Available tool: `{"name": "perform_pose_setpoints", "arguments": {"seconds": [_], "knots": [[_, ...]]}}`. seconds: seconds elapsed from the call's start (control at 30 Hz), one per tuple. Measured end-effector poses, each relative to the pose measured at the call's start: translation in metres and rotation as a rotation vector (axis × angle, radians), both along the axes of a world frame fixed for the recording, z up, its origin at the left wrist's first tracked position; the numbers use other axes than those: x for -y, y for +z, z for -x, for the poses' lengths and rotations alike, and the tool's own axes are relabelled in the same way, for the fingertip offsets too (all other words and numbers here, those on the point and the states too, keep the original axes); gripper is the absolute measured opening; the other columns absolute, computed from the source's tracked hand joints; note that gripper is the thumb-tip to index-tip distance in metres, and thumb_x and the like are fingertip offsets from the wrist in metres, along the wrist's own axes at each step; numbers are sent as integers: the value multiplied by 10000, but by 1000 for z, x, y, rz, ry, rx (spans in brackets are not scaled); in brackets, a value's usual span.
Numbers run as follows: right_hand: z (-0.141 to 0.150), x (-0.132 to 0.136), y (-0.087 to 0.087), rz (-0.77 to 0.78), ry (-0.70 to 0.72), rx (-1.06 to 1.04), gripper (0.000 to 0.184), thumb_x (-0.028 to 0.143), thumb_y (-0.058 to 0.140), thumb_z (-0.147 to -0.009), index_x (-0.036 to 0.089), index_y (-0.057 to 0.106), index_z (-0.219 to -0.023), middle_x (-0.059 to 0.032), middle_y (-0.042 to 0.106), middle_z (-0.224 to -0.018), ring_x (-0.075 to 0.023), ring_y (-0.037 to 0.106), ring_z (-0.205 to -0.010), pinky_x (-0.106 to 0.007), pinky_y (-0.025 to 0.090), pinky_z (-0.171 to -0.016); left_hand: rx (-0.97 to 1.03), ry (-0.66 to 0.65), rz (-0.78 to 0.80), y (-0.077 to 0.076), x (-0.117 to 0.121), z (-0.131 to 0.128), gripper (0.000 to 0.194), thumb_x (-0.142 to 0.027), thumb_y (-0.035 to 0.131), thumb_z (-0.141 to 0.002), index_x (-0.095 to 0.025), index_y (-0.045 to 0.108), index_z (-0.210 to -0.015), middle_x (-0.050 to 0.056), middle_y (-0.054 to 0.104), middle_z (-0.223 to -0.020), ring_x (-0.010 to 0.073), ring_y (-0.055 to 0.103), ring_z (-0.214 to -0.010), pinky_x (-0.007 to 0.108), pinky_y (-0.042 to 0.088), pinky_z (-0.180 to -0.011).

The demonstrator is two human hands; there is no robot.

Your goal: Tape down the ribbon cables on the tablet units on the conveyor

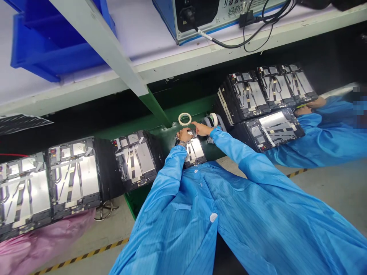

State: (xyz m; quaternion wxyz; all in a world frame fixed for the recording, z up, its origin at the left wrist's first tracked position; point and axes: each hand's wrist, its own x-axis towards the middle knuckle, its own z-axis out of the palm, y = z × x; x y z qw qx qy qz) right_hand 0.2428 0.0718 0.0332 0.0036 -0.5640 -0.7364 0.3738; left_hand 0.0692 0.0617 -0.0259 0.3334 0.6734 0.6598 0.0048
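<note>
The sleeves of a pale blue antistatic coat (252, 198) run in from the bottom of the view to 2 bare hands, held close together above one spot, not clamped on each other. The left hand (185, 135), with a dark wristwatch (178, 143) at its wrist, curls over the top edge of a flat silver-and-black electronic panel (195, 149). Whether it pinches a small part there, I cannot tell. The right hand (203, 129) comes in from the other side, its extended forefinger (193, 123) almost meeting the left hand. The panel lies at the edge of a green workbench (169, 143), directly beneath both hands.

The step in hand looks like close fingertip work at that edge, and the next move there would seem to call for small, careful finger control rather than a long reach.

Just past the fingers lie 2 rolls of pale masking tape, a flat one (185, 119) and an upright one (213, 119). To the left, 3 similar silver-and-black panels (73, 175) stand in a row. To the right, more panels (272, 128) are grouped, with a co-worker's blue-sleeved hand (311, 107) resting on them. Farther off, a white metal shelf (143, 72) carries a blue plastic bin (51, 49) and a metal electronic unit (212, 19) with a black power cord (226, 44).
</note>
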Motion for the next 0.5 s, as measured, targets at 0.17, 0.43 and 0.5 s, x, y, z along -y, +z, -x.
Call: {"name": "perform_pose_setpoints", "arguments": {"seconds": [0.17, 0.43, 0.5], "knots": [[10, 2, -12, 55, 9, 16, 892, 52, 701, -830, 124, 334, -1640, -91, 808, -994, -235, 769, -926, -284, 551, -861, -1, -6, 25, -4, -4, 3, 546, -430, 862, -781, -304, 702, -1287, 78, 723, -1382, 331, 552, -1376, 469, 349, -1122], [9, 1, -21, 76, -5, 40, 913, 57, 672, -831, 105, 280, -1655, -106, 805, -1041, -248, 769, -1013, -264, 548, -845, 7, -12, 15, -8, -5, 4, 535, -431, 857, -781, -305, 706, -1279, 72, 727, -1377, 328, 558, -1362, 467, 356, -1112], [9, 1, -20, 84, -13, 35, 893, 38, 646, -837, 94, 281, -1650, -107, 805, -1053, -240, 767, -1012, -262, 551, -845, 8, -15, 12, -8, -5, 4, 534, -427, 860, -780, -297, 711, -1276, 79, 729, -1369, 332, 562, -1355, 469, 355, -1110]]}}
